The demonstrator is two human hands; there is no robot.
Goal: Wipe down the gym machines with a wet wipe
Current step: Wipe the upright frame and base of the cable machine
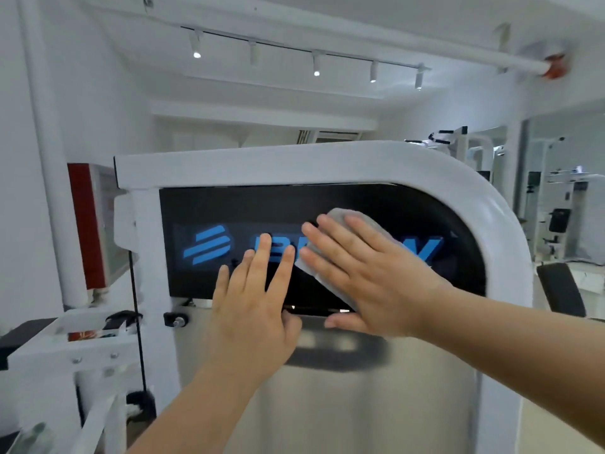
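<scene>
While the right hand (366, 276) lies flat with its fingers straight and a little spread, it presses a wet wipe (342, 213) against the black panel (203, 211) at the top of the gym machine (504, 244). The pale grey wipe is trapped between palm and panel, showing above the fingertips and again below the forefinger, and it covers the middle letters of the blue logo (208, 245). Just beside it, the left hand (252, 309) is also spread flat, fingers straight and pointing up over the lower part of the panel, with the thumb at the panel's bottom edge; it holds nothing. The two hands are close but not touching. Around the panel runs the machine's white frame, squared at the left and curved at the right, and below the panel hangs a brushed silver cover (360, 404). A black cable (136, 306) drops straight down at the machine's left side. Further left, a red-and-white cabinet (85, 224) stands against the wall. Behind and to the right are other white machines (556, 198), blurred, and a row of track lights (316, 65) crosses the ceiling.
</scene>
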